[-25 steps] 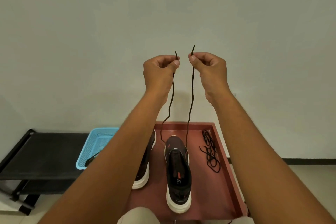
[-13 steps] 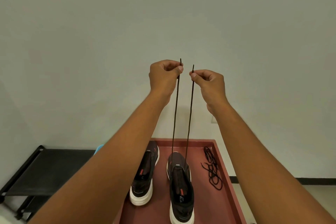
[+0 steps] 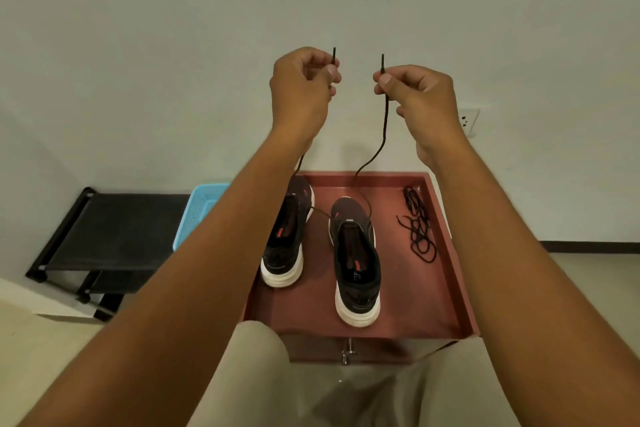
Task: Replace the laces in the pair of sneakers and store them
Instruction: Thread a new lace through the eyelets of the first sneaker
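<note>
Two hands are raised in front of the wall, each pinching one end of the same dark lace point(image 3: 383, 121). Your left hand point(image 3: 300, 94) grips its end between thumb and curled fingers, with the tip standing upright above the knuckles. Your right hand point(image 3: 417, 99) pinches the other end the same way, tip also pointing up. From the right hand the lace hangs down, bends left and runs slack to the toe of the right sneaker point(image 3: 355, 260); the left strand passes behind your left forearm and reappears crossing to that same toe.

Both sneakers stand on the red worktop point(image 3: 446, 288), long axes running away from you, toes toward the wall, white heels nearest you. The left sneaker point(image 3: 285, 239) sits just beside the right one, slightly farther back. A loose lace point(image 3: 417, 218) lies tangled near the worktop's right edge.

Compared with half a second ago, your hands are farther apart and the strands, then straight and taut, now sag. A blue basket point(image 3: 199, 208) rests on the black rack point(image 3: 114, 232) at left.
</note>
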The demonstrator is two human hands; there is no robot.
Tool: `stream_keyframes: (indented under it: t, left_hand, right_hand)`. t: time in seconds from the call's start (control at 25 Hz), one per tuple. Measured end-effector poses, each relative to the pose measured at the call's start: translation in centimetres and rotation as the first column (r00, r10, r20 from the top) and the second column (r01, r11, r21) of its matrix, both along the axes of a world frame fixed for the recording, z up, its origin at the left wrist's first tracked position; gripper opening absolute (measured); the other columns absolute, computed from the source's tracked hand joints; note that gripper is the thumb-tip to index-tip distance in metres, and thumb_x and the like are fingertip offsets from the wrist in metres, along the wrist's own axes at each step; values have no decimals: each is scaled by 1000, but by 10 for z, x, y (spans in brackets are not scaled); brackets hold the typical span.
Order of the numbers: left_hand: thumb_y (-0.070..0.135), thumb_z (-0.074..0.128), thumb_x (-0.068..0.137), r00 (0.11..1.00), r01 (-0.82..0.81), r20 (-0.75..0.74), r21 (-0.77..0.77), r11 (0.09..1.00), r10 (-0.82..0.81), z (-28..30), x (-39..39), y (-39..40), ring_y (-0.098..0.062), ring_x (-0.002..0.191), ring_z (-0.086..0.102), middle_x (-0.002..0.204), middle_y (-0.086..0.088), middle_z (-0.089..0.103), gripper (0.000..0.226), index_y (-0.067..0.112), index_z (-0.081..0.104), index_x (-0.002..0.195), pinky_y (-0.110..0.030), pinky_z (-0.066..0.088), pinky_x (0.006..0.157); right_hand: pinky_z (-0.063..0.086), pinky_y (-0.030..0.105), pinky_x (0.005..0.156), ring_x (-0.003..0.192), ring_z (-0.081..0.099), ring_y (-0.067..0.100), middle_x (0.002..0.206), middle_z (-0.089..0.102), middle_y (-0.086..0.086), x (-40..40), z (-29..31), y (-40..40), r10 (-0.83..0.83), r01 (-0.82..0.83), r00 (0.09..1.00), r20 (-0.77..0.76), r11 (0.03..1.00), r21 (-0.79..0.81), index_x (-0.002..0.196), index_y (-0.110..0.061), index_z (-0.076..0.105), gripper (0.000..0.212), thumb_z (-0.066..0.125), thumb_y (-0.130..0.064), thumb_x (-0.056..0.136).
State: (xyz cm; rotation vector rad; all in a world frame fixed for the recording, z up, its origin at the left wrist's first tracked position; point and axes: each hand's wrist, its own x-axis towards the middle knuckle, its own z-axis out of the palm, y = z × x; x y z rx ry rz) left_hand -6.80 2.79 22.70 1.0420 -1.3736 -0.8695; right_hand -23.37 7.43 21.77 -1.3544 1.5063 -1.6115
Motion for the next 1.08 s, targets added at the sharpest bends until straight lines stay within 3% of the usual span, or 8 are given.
stream_keyframes:
  t: [0.12, 0.24, 0.4, 0.48, 0.56, 0.76, 0.92, 1.08]
  left_hand:
    - [4, 59, 95, 994, -1, 113, 64, 998, -7, -59, 3, 0, -8, 68, 63, 81, -1, 74, 15, 11, 72, 96, -34, 58, 73]
    - [6, 61, 96, 980, -10, 199, 146, 989, -20, -115, 3, 7, -6, 78, 66, 86, 1, 74, 13, 15, 71, 98, -23, 53, 76]
    - [11, 61, 96, 978, -37, 204, 351, 936, -37, -185, 6, 20, -9, 78, 64, 91, 1, 72, 11, 18, 69, 96, -22, 47, 71]
    - [12, 62, 96, 973, -70, 226, 454, 888, -39, -211, 7, 31, -7, 75, 62, 90, 2, 71, 10, 19, 70, 96, -21, 46, 68]
    - [14, 66, 94, 975, -77, 219, 521, 850, -46, -226, 7, 44, -9, 77, 66, 90, 1, 71, 7, 20, 70, 96, -21, 49, 66]
    - [30, 77, 88, 958, -81, 263, 639, 765, -118, -245, -2, 66, -14, 80, 70, 91, -1, 69, 19, 23, 66, 102, -27, 60, 67]
    - [34, 80, 85, 918, -133, 374, 607, 784, -133, -254, -8, 69, -5, 77, 65, 90, 7, 66, 26, 25, 64, 104, -17, 54, 62]
    - [29, 75, 87, 916, -137, 385, 571, 809, -116, -263, -8, 62, -5, 75, 69, 84, 6, 71, 11, 22, 70, 93, -22, 59, 65]
  right_hand:
    - [48, 11, 69, 77, 64, 2, 86, 73, 2, -3, -48, 3, 13, -12, 1000, -2, 998, 55, 104, -7, 78, 15, 67, -11, 96]
    - [53, 23, 70, 75, 65, 13, 82, 73, 9, -6, -94, 6, 37, -39, 999, 17, 992, 119, 101, -12, 79, 13, 67, -13, 96]
    - [50, 17, 63, 65, 62, 3, 81, 75, -2, -2, -148, 10, 67, -53, 997, -45, 965, 257, 105, -15, 80, 14, 68, -15, 97]
    - [53, 19, 71, 74, 67, -1, 91, 78, -7, -1, -172, 8, 98, -66, 990, -97, 954, 291, 104, -16, 81, 13, 70, -14, 96]
    - [56, 22, 78, 83, 71, 0, 91, 78, -11, -1, -188, 8, 123, -68, 980, -158, 947, 315, 101, -19, 82, 12, 73, -16, 94]
    - [49, 11, 69, 72, 65, -7, 74, 69, -27, -7, -213, 10, 179, -60, 947, -265, 913, 403, 96, -24, 82, 9, 75, -20, 93]
    - [52, 20, 84, 90, 67, -2, 84, 68, -27, -10, -228, 13, 202, -38, 926, -318, 890, 454, 98, -28, 81, 9, 74, -23, 94]
    - [49, 8, 80, 89, 67, -9, 89, 71, -22, -6, -240, 14, 223, -49, 913, -341, 892, 450, 98, -26, 81, 8, 75, -25, 93]
